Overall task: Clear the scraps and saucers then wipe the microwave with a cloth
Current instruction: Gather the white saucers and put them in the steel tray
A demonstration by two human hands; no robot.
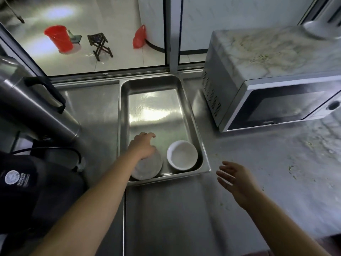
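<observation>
A steel tray [186, 100] sits on the counter in the middle of the head view. In its near end lie a flat saucer [147, 168] on the left and a white bowl-like saucer [182, 155] on the right. My left hand [143, 145] hovers over the flat saucer with fingers loosely bent, holding nothing. My right hand [234, 179] floats open above the counter, right of the tray's near corner. The microwave [267, 84] stands at the right, its top smeared and speckled with scraps [262, 56]. More crumbs [311, 145] dot the counter in front of it.
A large steel urn [35, 106] with a black handle leans at the left, above a black appliance [36, 191] with a cord. Behind the counter a window shows a red bucket [60, 38], a small stool [99, 45] and a red bag [139, 36].
</observation>
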